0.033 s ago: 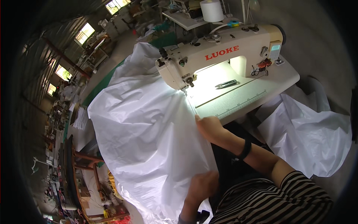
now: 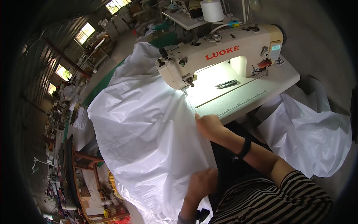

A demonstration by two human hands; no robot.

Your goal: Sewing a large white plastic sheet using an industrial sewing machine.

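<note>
A large white crinkled fabric sheet (image 2: 145, 130) drapes from the needle of a cream sewing machine (image 2: 220, 52) down over the table's left side. My right hand (image 2: 208, 123), with a black band on its wrist, grips the fabric's edge at the table's front, a little short of the needle. My left hand (image 2: 201, 183) is lower down, closed on the same edge near my lap. The edge runs taut between my two hands and up to the presser foot (image 2: 185, 87).
Thread snips (image 2: 226, 84) lie on the lit sewing table (image 2: 261, 89) under the machine arm. A white thread cone (image 2: 212, 10) stands behind. More white fabric (image 2: 309, 138) is heaped on the floor at right. Cluttered workbenches (image 2: 80, 179) fill the left.
</note>
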